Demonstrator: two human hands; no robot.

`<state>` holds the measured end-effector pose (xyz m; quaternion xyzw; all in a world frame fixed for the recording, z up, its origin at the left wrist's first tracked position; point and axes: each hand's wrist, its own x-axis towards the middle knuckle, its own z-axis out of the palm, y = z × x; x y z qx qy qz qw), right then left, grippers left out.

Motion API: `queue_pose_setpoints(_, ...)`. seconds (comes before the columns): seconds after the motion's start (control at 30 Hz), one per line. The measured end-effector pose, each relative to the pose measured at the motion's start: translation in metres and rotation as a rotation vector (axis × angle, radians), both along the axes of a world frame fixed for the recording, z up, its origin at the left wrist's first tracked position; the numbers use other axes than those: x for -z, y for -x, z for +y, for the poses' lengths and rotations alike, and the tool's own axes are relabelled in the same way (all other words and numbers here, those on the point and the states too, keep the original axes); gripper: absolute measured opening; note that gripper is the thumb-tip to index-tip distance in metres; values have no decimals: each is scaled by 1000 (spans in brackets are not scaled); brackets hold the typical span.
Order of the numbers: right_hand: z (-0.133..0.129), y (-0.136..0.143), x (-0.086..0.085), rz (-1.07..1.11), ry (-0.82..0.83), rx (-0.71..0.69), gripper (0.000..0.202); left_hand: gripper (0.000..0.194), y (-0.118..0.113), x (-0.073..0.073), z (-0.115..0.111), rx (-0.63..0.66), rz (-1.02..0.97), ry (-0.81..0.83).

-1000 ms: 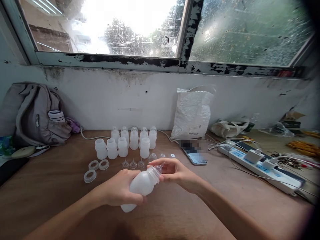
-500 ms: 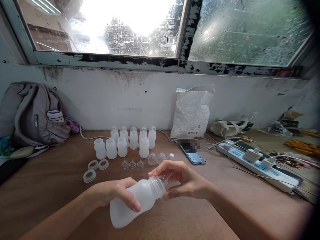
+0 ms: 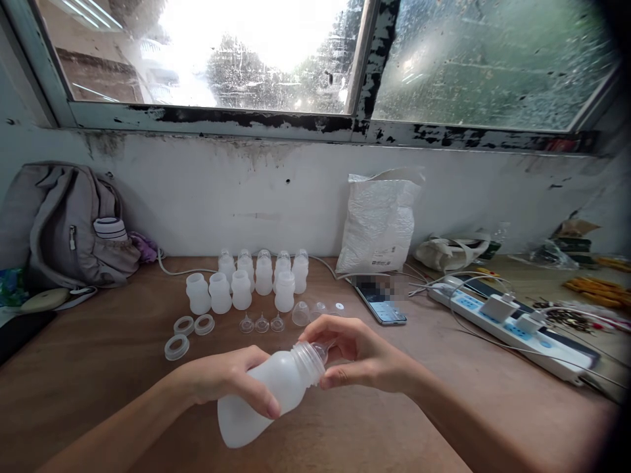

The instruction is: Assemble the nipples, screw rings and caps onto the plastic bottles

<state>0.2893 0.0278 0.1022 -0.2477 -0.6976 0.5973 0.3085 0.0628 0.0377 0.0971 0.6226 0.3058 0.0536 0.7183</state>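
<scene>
While tilted, the bottle [image 3: 269, 397] lies between both hands [image 3: 352, 355].

I take this for a worn workroom: matching white bottles [image 3: 241, 290] stand in rows on a wooden table [image 3: 123, 335] beyond my left hand [image 3: 241, 381], a power strip [image 3: 517, 336] right of my right hand [image 3: 357, 355].

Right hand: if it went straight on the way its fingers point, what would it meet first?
Most likely the ribbed neck of the white bottle; the fingertips look right beside it, though depth and contact are unclear.
</scene>
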Motion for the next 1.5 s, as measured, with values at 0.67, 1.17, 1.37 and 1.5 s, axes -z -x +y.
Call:
queue_pose_setpoints(0.67,-4,2,10,-381,-108,149,30,26,-3,-5,-9,38,218,-543)
queue_pose_setpoints(1.17,8,20,40,-668,-235,255,53,18,3,14,2,-26,646,-1386)
queue_pose_setpoints(1.37,1,23,47,-888,-547,261,38,27,-2,31,10,49,639,-1602)
queue_pose_setpoints(1.5,-8,36,68,-775,-322,246,21,26,-5,38,7,102,454,-1968)
